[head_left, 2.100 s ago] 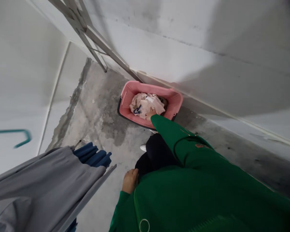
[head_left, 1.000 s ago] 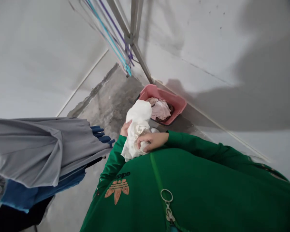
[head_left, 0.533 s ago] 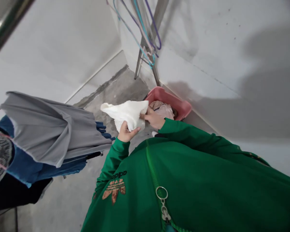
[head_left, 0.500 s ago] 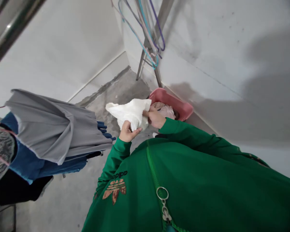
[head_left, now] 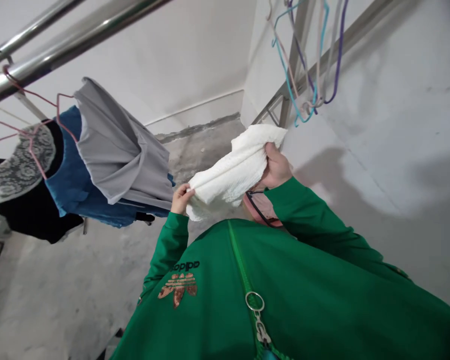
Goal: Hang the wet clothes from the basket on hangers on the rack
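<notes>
A white, textured cloth that looks like a towel is stretched between my two hands in front of my chest. My left hand pinches its lower left edge between thumb and fingers. At the other end, my right hand grips the right side, thumb on top and fingers behind the fabric. Partly hidden below my right sleeve, a pink basket stands on the floor.
To the left, a grey garment, a blue one and a black one hang from a metal rail on pink hangers. Several bare hangers dangle at the upper right beside the wall.
The white cloth has been raised and spread wider between both hands. My right hand has moved up and to the right. The view has shifted, bringing the rail further into sight.
</notes>
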Demonstrator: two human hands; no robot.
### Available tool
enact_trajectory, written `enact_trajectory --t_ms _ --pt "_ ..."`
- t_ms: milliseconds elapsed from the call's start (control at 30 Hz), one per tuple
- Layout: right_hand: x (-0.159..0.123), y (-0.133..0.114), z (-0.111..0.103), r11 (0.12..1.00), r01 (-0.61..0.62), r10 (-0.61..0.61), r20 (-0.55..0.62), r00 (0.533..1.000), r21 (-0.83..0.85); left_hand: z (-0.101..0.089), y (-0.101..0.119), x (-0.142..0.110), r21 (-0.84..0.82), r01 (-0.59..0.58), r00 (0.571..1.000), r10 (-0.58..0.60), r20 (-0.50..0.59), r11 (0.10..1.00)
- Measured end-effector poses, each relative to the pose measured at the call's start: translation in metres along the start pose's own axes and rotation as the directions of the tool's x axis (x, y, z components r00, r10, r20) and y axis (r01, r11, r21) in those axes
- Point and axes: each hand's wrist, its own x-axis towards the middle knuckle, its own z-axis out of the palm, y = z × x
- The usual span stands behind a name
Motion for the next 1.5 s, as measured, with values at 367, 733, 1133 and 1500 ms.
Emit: enact_trajectory --t_ms 367,733,1133,1500 --pt "0.007 -0.011 0.045 0.939 -0.339 0.332 0.431 0.839 -0.064 0.027 0.046 0.017 0.305 -0.617 0.747 0.418 0.517 0.725" --pt "0.020 -0.025 0.043 0.977 -0.157 0.073 0.465 0.882 0.143 0.043 0.061 0.019 0.048 -0.364 0.729 0.253 0.636 0.930" --pt "0.020 -0.020 0.074 0.997 -0.016 0.023 0.104 0.994 -0.074 0.080 0.038 -0.002 0.377 -0.640 0.767 0.527 0.366 0.670" --pt "0.028 -0.036 0.046 0.997 0.077 -0.074 0.089 0.993 -0.027 -0.010 0.039 0.049 0.136 -0.183 0.961 0.148 0.235 0.974"
